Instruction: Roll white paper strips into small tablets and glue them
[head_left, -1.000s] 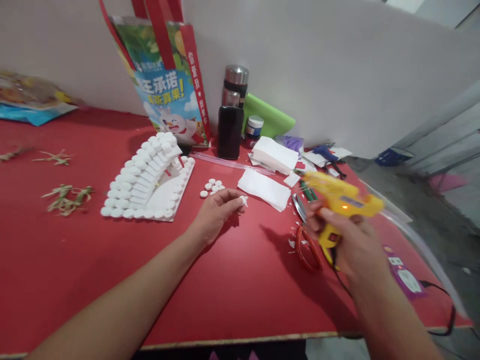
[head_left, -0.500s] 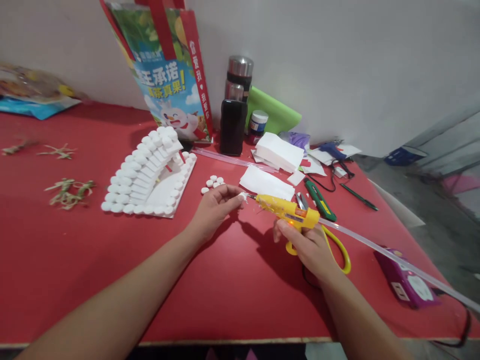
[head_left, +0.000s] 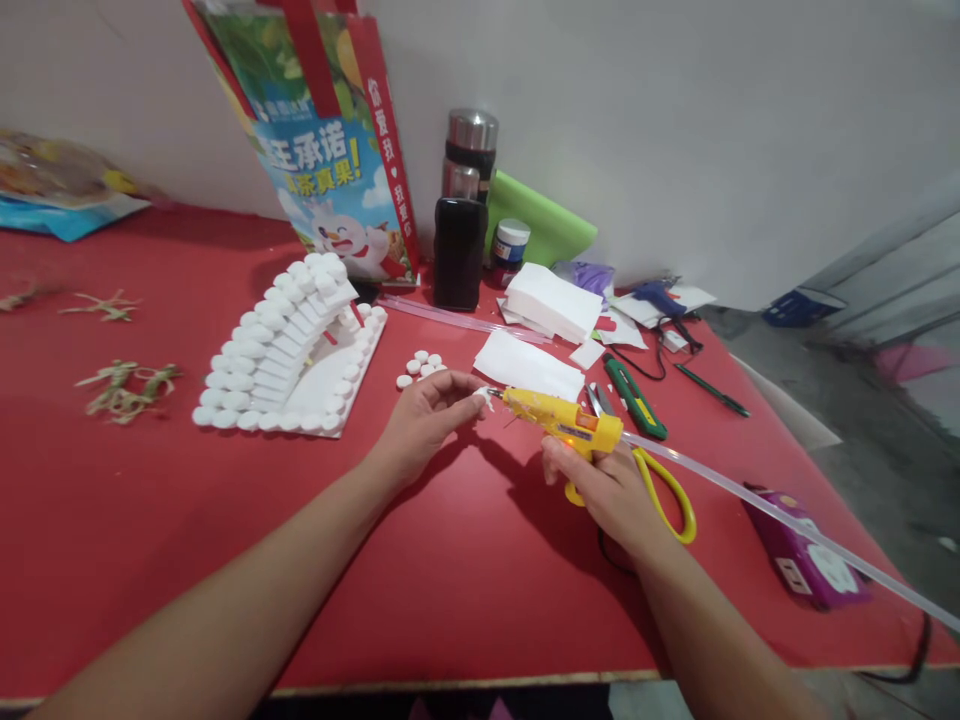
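Between thumb and fingers, my left hand pinches a small white disc, mostly covered by the fingertips. My right hand is wrapped round the handle of a yellow hot glue gun, whose nozzle points left and meets the disc or stops just short of it. A long clear glue stick runs out of the gun's back. Several loose white discs lie just beyond my left hand. To the left stands a white staircase model edged with rows of the same discs.
Yellow-handled scissors and a green utility knife lie by my right hand. White paper pieces, a phone, a thermos and a printed bag are behind. A purple box sits right, knotted straw pieces left.
The whole view has shifted slightly. The glue gun's nozzle now sits a little closer over the disc in my left hand; both hands keep their grips.
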